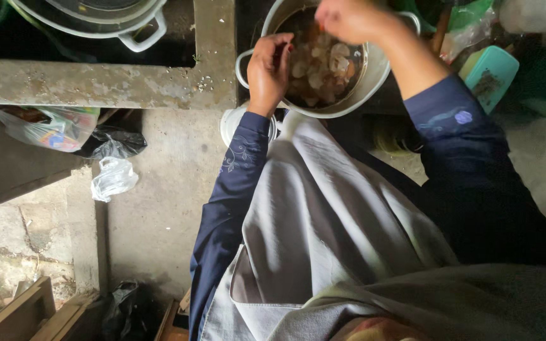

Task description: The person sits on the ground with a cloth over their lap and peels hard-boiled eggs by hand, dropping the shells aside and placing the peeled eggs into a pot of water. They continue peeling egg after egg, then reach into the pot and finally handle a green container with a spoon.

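Your left hand point(270, 72) curls over the near rim of the metal pot point(374, 79), which sits at the front edge of the concrete ledge point(96, 82), fingers dipping toward the pale, wet-looking food pieces point(320, 69) inside; your right hand point(349, 19) hovers above them, blurred, so I cannot tell whether it pinches a piece or hangs loose. Those pieces look soft, slick and light, likely to slip or tear, so take each gently between fingertips. The filled pot probably weighs a fair bit; hold it by its side handles.
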The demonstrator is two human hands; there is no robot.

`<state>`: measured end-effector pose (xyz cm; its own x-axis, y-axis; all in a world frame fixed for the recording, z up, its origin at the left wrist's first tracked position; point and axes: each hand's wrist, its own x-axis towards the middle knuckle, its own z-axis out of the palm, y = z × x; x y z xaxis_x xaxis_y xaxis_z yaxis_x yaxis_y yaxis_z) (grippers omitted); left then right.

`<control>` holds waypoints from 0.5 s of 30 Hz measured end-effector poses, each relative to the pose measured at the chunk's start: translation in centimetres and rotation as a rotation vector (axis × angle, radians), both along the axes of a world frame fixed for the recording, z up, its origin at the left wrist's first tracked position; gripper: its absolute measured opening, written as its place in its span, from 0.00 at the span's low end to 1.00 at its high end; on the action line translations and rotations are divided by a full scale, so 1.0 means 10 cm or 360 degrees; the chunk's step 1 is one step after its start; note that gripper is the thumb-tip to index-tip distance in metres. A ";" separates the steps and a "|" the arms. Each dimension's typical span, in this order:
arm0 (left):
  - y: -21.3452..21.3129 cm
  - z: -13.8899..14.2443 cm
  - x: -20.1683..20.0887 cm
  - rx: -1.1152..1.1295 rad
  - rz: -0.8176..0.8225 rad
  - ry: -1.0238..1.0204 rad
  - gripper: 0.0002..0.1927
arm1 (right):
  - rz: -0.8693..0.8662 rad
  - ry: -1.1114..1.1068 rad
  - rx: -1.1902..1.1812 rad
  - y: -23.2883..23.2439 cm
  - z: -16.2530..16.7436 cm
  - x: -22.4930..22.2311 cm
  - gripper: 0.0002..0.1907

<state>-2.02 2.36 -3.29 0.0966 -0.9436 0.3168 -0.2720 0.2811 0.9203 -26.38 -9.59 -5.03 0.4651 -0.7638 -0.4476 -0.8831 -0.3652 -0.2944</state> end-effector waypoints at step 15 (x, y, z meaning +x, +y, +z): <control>-0.05 -0.38 -0.01 0.0189 0.0081 0.0644 0.08 | 0.0011 0.0491 -0.0100 0.12 -0.50 0.42 0.16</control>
<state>-2.14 1.88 -7.09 0.2385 -0.9619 0.1333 0.1071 0.1625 0.9809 -22.23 -8.41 -9.99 0.3196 -0.7919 -0.5204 -0.9248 -0.3803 0.0107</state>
